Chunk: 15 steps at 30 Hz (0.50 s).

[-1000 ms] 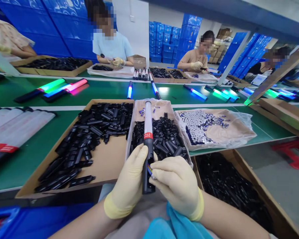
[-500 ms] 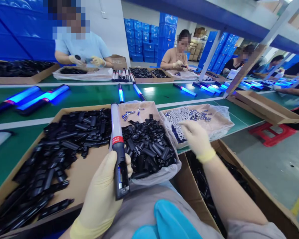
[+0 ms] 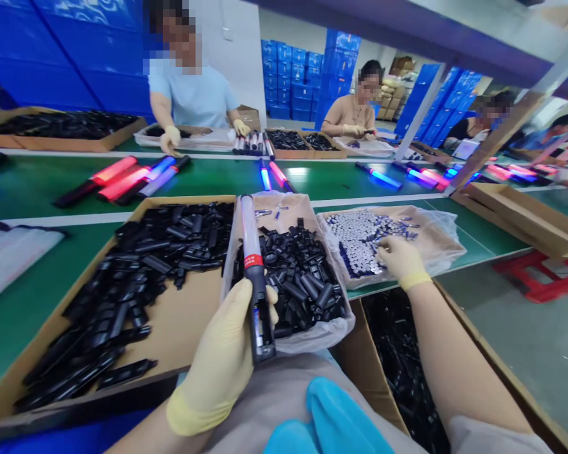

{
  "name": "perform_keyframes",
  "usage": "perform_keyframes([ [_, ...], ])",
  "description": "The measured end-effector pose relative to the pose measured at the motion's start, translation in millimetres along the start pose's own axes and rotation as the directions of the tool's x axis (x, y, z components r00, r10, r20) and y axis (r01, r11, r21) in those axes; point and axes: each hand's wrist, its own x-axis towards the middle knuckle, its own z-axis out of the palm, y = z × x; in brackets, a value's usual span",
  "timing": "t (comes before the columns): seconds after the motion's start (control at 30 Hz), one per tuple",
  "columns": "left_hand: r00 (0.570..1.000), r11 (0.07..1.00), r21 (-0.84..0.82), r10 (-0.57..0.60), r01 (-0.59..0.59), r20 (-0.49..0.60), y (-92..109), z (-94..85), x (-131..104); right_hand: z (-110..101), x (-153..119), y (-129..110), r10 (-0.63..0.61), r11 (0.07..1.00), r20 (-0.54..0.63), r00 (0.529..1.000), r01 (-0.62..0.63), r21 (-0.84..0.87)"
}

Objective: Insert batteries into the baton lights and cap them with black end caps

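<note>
Gloved in pale yellow, my left hand [image 3: 227, 343] grips the black handle of a light stick [image 3: 254, 265], which has a clear tube and a red band. Its battery compartment is uncovered, with something blue and silvery inside. My right hand [image 3: 402, 260], also gloved, reaches into the plastic-lined tray of batteries [image 3: 360, 243], fingers bent down at the pile; whether they hold a battery is hidden. Between the hands stands a lined tray of black plastic parts [image 3: 307, 271], with a few loose batteries at its far end.
A large carton [image 3: 175, 321] of black parts lies at the left. Lit sticks [image 3: 123, 180] rest on the green belt [image 3: 218, 173]. People work across it. Below right is a box of black parts [image 3: 402, 353]; a red stool [image 3: 542, 275] stands beyond.
My right hand has lowered onto the batteries. The view has shifted left, with my left hand still holding the stick. Some blue lights are now red, and a person across reaches to the belt.
</note>
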Motion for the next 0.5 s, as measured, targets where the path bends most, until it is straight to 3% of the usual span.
perform_keyframes([
  [0.07,0.999,1.0,-0.02,0.0,0.001,0.039,0,2.5,1,-9,-27,-20,-0.055,0.989,-0.049,0.997,0.061,0.133],
  [0.13,0.995,1.0,-0.022,-0.002,0.004,0.096,-1,4.8,2,-18,-64,-48,-0.233,0.902,-0.097,0.968,0.253,0.35],
  [0.2,0.99,1.0,-0.004,0.007,-0.006,0.139,-3,6.4,3,-22,-103,-79,-0.48,0.721,-0.11,0.87,0.463,0.516],
  [0.27,0.986,0.999,0.021,0.029,-0.032,0.163,-4,7.0,3,-20,-132,-107,-0.622,0.617,-0.096,0.777,0.562,0.551],
  [0.33,0.983,0.997,0.042,0.06,-0.068,0.172,-4,6.7,2,-14,-145,-126,-0.665,0.615,-0.077,0.743,0.603,0.507],
  [0.5,0.978,0.993,0.07,0.075,-0.09,0.196,-2,4.2,0,-2,-145,-138,-0.666,0.678,-0.077,0.742,0.645,0.353],
])
